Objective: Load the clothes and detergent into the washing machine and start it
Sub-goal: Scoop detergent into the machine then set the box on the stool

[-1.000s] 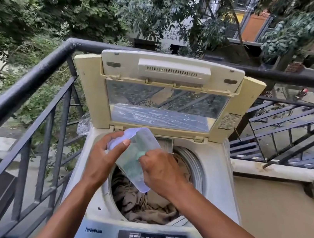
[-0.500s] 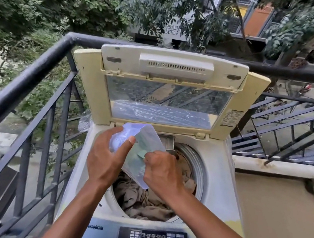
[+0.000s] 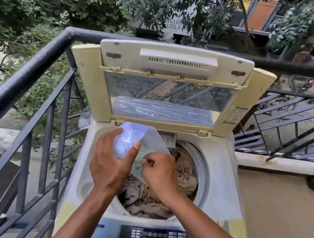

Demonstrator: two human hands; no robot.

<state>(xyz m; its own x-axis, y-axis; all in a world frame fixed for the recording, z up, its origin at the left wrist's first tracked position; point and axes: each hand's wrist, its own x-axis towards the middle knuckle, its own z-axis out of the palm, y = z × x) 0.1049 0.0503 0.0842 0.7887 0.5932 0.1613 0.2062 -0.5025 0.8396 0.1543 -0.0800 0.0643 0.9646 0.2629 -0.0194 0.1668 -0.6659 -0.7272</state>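
- Risk: detergent could be spilled onto the washer (image 3: pixel 221 188) rim or over the railing (image 3: pixel 27 72) side if the pouch (image 3: pixel 140 146) is tipped while it is being worked open; the pouch is held above the left edge of the drum, not squarely over it.
- Risk: the thin plastic could be torn unevenly by the pinch, so that the contents drop in a lump on one spot of the clothes (image 3: pixel 152 203).
- Risk: the lid (image 3: pixel 168 92) stands propped upright just behind the hands; a knock could bring it down.
- Left hand (image 3: pixel 111 165): pouch is gripped from its left side, thumb laid across the front, fingers curled behind.
- Right hand (image 3: pixel 159 171): fingers are drawn together in a pinch on the pouch's lower right edge.
- Pouch: translucent, pale blue at the top, greenish lower down, soft and crumpled; whether it is already open cannot be told.
- Clothes: beige, bunched in the drum, directly below the pouch.
- Panel (image 3: pixel 154 237): at the near edge, untouched.
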